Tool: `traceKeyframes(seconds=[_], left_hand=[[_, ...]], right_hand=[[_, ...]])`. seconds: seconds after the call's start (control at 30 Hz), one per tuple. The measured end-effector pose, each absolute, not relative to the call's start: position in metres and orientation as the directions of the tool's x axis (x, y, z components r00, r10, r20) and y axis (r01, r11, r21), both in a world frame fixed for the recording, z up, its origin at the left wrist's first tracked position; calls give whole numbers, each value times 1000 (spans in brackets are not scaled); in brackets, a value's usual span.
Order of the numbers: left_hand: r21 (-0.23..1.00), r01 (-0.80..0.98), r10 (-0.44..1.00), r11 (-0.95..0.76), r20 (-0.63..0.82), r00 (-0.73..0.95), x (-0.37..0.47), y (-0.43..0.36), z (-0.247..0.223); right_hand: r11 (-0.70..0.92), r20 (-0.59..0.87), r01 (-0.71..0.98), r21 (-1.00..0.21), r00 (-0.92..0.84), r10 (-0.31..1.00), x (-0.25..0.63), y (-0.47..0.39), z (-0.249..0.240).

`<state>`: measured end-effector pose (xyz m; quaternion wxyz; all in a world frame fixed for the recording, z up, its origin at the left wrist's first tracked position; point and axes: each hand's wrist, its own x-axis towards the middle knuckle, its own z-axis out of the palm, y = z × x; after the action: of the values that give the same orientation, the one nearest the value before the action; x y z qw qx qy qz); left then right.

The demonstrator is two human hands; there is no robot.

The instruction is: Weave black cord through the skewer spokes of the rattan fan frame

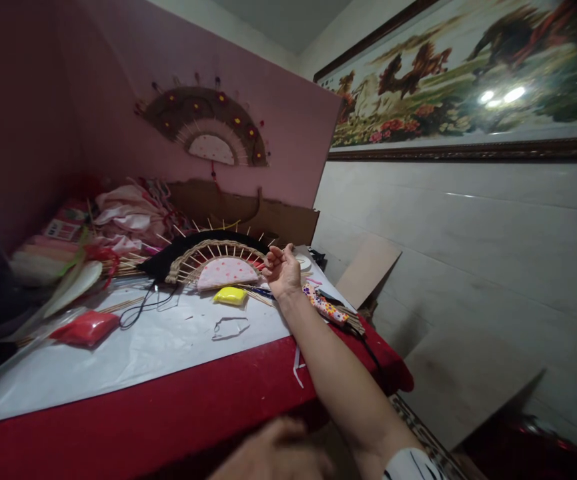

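While the right hand (282,272) curled beside the black fan (227,272), its grip was indeterminable. Before the fan, the left grip (275,452) was blurred beyond telling.

Blurred, bottom-cropped left hand (277,453)

Right hand (283,272) outstretched, fingers (271,256) curled; left hand (278,453) (blurred) low.

Home room, apparently, serving crafts: framed horse picture (448,87) high, right of the right hand's fingers (274,257); stick-ribbed fan (228,272) left of them, on cloth-covered worktop (168,413).
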<state>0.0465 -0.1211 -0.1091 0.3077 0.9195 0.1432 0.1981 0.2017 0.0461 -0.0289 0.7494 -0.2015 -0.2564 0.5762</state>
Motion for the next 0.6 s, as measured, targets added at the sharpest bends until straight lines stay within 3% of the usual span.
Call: traceKeyframes(seconds=[0.13,0.2,0.37,0.5,0.6], left_hand=[[600,323,596,-732,333,731,42,-105,-78],[643,334,669,-689,387,635,39,-86,-60],[733,419,843,-537,483,235,23,-18,-45],[701,514,844,-494,529,90,0,18,-61],[776,445,861,-446,509,-25,-9,24,-68]], right_hand=[[252,149,-749,-613,204,968,197,45,-30],[264,167,-730,-631,204,964,193,43,-31],[352,282,-600,-718,210,936,180,39,-37],[536,469,-181,-824,313,826,167,34,-40],[689,703,162,-707,268,658,154,17,-29]])
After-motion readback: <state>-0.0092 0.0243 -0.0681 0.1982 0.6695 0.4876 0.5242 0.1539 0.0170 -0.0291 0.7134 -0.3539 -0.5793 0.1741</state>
